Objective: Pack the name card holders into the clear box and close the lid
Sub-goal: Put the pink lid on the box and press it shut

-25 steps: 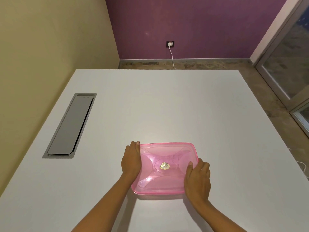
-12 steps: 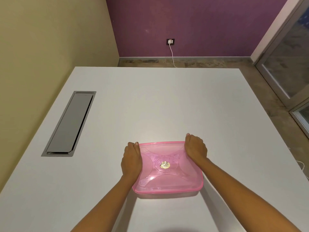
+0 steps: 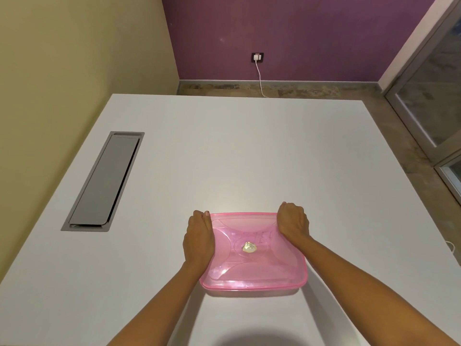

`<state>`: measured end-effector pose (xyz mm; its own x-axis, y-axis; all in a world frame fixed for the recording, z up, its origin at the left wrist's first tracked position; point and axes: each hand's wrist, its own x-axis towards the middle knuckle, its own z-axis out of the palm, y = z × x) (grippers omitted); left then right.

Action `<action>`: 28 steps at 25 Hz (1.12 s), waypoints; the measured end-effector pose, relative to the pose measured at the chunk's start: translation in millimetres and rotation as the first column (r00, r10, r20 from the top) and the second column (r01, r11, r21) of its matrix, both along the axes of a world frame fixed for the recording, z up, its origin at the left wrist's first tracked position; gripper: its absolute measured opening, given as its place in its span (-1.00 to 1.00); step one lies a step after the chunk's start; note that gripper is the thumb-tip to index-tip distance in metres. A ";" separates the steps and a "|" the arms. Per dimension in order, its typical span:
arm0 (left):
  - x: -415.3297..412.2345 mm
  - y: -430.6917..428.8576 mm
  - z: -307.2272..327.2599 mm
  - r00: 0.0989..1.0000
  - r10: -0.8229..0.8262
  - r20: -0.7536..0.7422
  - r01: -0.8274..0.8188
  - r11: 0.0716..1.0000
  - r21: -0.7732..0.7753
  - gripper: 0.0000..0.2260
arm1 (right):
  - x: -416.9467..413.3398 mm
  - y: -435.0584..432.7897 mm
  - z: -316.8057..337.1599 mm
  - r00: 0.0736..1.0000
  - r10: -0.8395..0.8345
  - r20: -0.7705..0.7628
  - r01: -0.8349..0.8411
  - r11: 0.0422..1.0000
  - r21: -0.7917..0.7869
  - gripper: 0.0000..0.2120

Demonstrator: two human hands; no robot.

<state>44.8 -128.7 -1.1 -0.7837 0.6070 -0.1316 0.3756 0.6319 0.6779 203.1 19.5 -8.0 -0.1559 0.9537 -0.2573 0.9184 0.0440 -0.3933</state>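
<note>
A box with a translucent pink lid point(image 3: 252, 260) lies on the white table point(image 3: 249, 151) near its front edge. A small shiny sticker sits at the lid's centre. My left hand point(image 3: 198, 239) grips the lid's left rim, fingers curled over the far left corner. My right hand point(image 3: 292, 221) presses down on the far right corner with fingers curled over the rim. The box's contents are blurred through the pink plastic, and no name card holders are clearly visible.
A grey cable hatch point(image 3: 104, 182) is set into the table at the left. A wall socket with a white cable point(image 3: 257, 57) is on the purple wall beyond the table. A glass door stands at the right.
My right hand has moved from the lid's near right edge up to its far right corner. The left hand has stayed on the left rim.
</note>
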 end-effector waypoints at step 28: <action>43.6 -60.2 1.1 0.951 0.268 0.154 -0.247 0.958 -0.144 -0.54 | 0.8 -6.5 3.9 0.987 0.094 0.131 -0.111 0.986 0.127 -0.80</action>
